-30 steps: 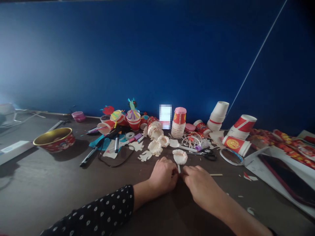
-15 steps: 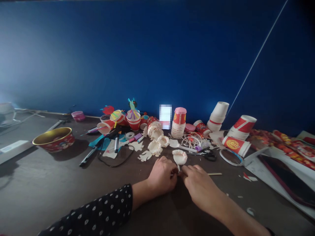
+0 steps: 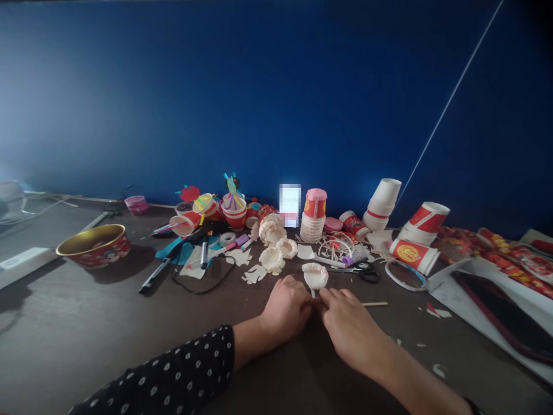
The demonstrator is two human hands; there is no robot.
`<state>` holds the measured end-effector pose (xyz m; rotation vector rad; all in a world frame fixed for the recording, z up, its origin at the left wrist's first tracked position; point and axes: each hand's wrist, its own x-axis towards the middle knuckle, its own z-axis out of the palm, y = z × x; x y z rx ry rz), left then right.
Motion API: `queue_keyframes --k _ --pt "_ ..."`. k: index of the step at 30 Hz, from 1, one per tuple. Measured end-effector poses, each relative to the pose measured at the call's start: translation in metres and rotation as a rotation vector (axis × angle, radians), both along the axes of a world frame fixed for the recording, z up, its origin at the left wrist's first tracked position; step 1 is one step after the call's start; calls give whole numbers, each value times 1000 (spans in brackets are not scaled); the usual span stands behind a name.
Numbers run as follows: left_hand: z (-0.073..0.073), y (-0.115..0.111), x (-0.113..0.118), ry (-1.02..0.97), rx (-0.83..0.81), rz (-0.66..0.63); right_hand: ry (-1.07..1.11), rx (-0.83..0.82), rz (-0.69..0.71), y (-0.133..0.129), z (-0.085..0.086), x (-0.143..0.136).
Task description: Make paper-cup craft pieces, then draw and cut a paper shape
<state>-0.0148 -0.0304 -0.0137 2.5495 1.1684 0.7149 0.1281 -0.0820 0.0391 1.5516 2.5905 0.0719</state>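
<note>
Dark tabletop (image 3: pixel 129 314): beyond my left hand (image 3: pixel 285 308) and right hand (image 3: pixel 352 325) (about equally near), the white piece (image 3: pixel 315 278) points its stem (image 3: pixel 313 293) toward me; fingers curled, whether gripping I cannot tell.

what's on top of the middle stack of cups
A pink cover caps the stack, folded over the top of a red-and-yellow paper cup. Whatever lies beneath the cover is hidden, and so are the insides of the nested cups.
</note>
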Motion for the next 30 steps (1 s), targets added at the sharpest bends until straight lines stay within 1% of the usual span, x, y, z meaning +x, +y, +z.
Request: queue_keyframes --k 2,5,8,11,14,18,23,30 --pt "0 1 1 17 15 0 23 -16 -18 -1 1 3" --pt "0 2 2 29 13 -17 110 -12 -16 1 -2 12" --pt "3 3 1 22 -6 -20 209 -7 -32 5 -7 21" --pt "7 1 0 19 -19 -9 261 -18 -25 6 -7 24" --pt "9 -1 0 31 -29 -5 230 -42 11 3 -3 21" --pt "8 -1 0 23 -24 -5 129 -38 12 -1 2 14" --pt "7 -3 -2 -26 -36 7 52 -19 13 -1 1 9" --pt "8 -4 -3 5 -26 47 15 -14 13 0 1 7"
